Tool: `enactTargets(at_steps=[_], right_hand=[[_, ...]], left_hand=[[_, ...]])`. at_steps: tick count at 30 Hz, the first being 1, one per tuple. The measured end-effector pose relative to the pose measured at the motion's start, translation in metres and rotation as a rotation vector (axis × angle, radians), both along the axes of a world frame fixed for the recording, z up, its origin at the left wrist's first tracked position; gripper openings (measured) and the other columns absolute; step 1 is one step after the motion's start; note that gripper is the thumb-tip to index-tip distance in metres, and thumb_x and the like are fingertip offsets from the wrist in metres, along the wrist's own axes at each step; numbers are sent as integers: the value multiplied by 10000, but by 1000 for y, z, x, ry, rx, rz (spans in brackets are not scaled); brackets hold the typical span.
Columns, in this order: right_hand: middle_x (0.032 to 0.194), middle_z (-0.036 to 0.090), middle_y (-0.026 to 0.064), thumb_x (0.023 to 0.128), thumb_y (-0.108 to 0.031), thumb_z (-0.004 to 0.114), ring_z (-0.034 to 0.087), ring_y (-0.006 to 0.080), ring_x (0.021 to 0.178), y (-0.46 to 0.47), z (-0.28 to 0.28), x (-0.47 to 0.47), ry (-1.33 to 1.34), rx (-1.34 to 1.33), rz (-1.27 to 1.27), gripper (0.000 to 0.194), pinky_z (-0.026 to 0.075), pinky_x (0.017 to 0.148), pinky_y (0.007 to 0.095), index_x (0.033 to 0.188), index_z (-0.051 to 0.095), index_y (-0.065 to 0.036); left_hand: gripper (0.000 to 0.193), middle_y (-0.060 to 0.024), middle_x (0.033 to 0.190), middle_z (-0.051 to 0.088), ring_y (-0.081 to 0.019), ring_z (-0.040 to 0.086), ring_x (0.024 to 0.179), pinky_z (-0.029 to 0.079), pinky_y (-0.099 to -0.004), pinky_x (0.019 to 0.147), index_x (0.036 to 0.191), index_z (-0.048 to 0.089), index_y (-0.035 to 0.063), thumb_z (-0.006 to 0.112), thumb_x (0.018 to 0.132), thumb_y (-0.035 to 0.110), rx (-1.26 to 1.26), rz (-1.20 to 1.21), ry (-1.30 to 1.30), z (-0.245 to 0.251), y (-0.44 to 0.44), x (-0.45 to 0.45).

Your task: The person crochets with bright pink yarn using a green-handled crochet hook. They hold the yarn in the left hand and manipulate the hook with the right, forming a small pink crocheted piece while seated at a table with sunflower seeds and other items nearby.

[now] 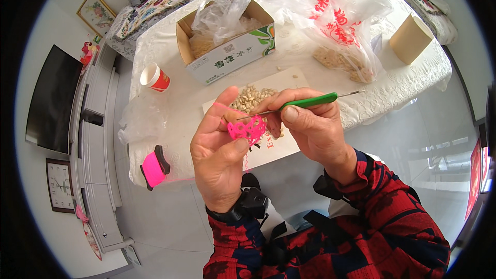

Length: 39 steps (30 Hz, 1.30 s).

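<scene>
Between the thumb and fingers of my left hand (217,155) is a small piece of bright pink crochet work (248,128). Pink yarn runs over the left forefinger. My right hand (314,124) grips a crochet hook by its green handle (310,101), and the thin metal shaft points left across the top of the crochet piece. Whether the hook's tip passes through a loop I cannot tell. A dark winder wrapped with pink yarn (154,168) rests at the table's left front corner, and a strand leads from it toward my left hand.
Behind my hands, pale nuts or seeds (254,97) are heaped on a white board (288,79). Farther back stand a cardboard box (232,56) with plastic bags inside, a paper cup (155,77), a filled plastic bag (341,38) and a paper roll (410,40). A crumpled clear bag (141,116) lies left.
</scene>
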State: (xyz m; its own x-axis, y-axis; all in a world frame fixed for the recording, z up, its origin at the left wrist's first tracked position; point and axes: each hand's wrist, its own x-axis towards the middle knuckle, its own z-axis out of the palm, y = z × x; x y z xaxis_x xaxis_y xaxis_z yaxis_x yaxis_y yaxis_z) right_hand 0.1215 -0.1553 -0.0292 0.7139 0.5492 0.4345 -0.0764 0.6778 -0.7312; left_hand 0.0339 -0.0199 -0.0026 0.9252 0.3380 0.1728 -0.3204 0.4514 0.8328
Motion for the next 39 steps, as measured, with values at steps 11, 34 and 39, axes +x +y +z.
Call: enactTargets(at_steps=[11,34,39], right_hand=[[970,666,218,902,-131,590,573,182,675,3,0,-6,17,-11,7,225,476,597,319,1012,629,62],[1029,660,221,905,-135,595,574,182,681,6,-4,-13,-28,-70,-26,221,486,595,310,1012,639,53],[1037,656,239,909,-167,594,584,186,670,8,-5,-13,9,-47,-7,225,490,586,310,1009,642,29]], left_hand=[[707,-108,989,593,-130,588,781,487,-210,599,1349,355,-112,614,703,14,-36,7,32,6,6,-9],[618,-123,901,603,-139,592,786,480,-234,721,1331,402,-85,625,755,-102,108,241,79,11,-6,-11],[641,-131,919,597,-148,596,797,495,-257,747,1343,390,-79,616,745,-125,148,258,73,15,-8,-13]])
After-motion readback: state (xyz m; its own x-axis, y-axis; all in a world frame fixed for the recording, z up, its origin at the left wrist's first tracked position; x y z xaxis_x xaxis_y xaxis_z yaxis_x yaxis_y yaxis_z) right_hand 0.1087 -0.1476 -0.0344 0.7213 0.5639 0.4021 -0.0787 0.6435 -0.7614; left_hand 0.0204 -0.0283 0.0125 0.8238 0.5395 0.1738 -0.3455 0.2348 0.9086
